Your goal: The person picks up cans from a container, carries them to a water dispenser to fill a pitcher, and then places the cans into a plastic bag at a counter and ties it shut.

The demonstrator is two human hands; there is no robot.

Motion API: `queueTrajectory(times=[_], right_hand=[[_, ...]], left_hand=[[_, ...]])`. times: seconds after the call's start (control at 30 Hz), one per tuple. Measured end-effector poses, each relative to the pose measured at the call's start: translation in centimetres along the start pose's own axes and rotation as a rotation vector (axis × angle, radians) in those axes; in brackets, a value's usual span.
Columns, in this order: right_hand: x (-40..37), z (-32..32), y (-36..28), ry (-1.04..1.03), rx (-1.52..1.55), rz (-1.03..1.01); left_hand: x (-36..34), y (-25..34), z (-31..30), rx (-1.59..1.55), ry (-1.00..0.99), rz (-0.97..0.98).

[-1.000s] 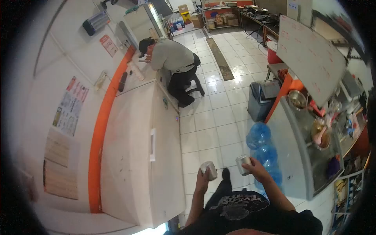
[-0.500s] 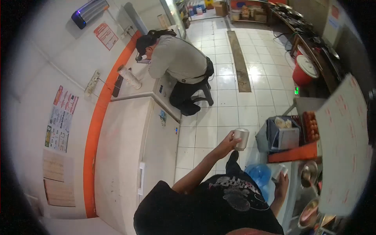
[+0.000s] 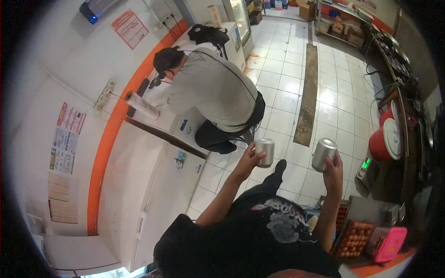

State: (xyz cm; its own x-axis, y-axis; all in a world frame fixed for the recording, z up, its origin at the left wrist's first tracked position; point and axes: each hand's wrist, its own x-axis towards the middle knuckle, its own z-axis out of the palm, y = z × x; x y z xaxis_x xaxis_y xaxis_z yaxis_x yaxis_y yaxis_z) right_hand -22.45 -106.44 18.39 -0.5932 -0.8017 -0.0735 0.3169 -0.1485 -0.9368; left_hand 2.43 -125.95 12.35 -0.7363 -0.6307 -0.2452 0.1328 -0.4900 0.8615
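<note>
My left hand (image 3: pixel 251 160) is wrapped round a silver can (image 3: pixel 265 153), held upright in front of my body. Another silver can (image 3: pixel 324 154), slightly tilted, is gripped in my right hand (image 3: pixel 333 169). The two cans are apart, at about the same height, over the tiled floor. Neither can shows a readable label.
A person in a grey shirt (image 3: pixel 215 88) leans over a white chest freezer (image 3: pixel 160 99) with a plastic roll (image 3: pixel 143 105) on it. To the right are egg trays (image 3: pixel 354 238), a pink-lidded box (image 3: pixel 391 244), a scale (image 3: pixel 365 167) and a red bucket (image 3: pixel 381 142).
My right hand has risen from low beside the counter to the height of my left, bringing its can forward. My left hand has shifted slightly left in view. The camera view has turned.
</note>
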Motion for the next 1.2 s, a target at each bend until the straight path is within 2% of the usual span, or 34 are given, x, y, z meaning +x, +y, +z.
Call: queueTrajectory(times=[0.1,0.17,0.27,0.3,0.33,0.4,0.57,0.67,0.83,0.9,0.93,0.97,1.03,1.1,1.2], right_hand=[[8.8,-3.1,-0.4,-0.077,0.078,0.096],[13.9,-5.9,0.7,0.060,0.082,0.062],[19.6,-9.1,-2.7,0.164,0.107,0.088],[21.5,-10.5,-3.8,0.140,0.028,0.095],[23.2,-11.5,-4.7,0.105,-0.047,0.102],[27.0,-11.7,-7.5,0.173,-0.053,0.041],[41.2,-14.7,-10.8,0.294,-0.081,-0.072],[51.6,-16.4,-13.5,0.236,-0.077,-0.092],[71.9,-15.6,-17.3,0.030,0.030,-0.119],[77.5,-15.5,-19.1,-0.035,0.030,-0.094],[80.9,-15.0,-19.7,-0.043,-0.030,-0.074],[84.7,-14.7,-20.1,-0.052,-0.087,-0.066],[91.8,-14.2,-20.1,-0.073,-0.030,-0.068],[98.1,-14.0,-19.4,-0.100,0.073,-0.071],[108.5,-15.1,-16.8,-0.155,0.147,-0.065]], left_hand=[[9.0,1.4,2.1,-0.075,-0.004,-0.051],[15.7,2.5,4.9,-0.053,-0.007,-0.055],[25.6,6.2,9.3,0.089,-0.127,0.001],[28.6,7.8,11.2,0.103,-0.163,0.040],[31.7,8.8,12.5,0.111,-0.199,0.000],[38.3,10.8,14.6,0.177,-0.324,0.153],[54.2,13.2,18.0,0.263,-0.445,0.232],[63.0,14.8,18.8,0.291,-0.408,0.229],[74.7,21.5,19.0,0.317,-0.246,0.248],[77.3,23.5,19.9,0.254,-0.117,0.130],[79.8,23.3,18.8,0.222,-0.048,0.222],[82.5,23.3,17.3,0.315,-0.008,0.198],[87.2,23.9,16.2,0.193,0.035,0.173],[92.4,23.3,14.3,0.182,0.054,0.271],[102.0,24.5,11.9,0.054,0.088,0.281]])
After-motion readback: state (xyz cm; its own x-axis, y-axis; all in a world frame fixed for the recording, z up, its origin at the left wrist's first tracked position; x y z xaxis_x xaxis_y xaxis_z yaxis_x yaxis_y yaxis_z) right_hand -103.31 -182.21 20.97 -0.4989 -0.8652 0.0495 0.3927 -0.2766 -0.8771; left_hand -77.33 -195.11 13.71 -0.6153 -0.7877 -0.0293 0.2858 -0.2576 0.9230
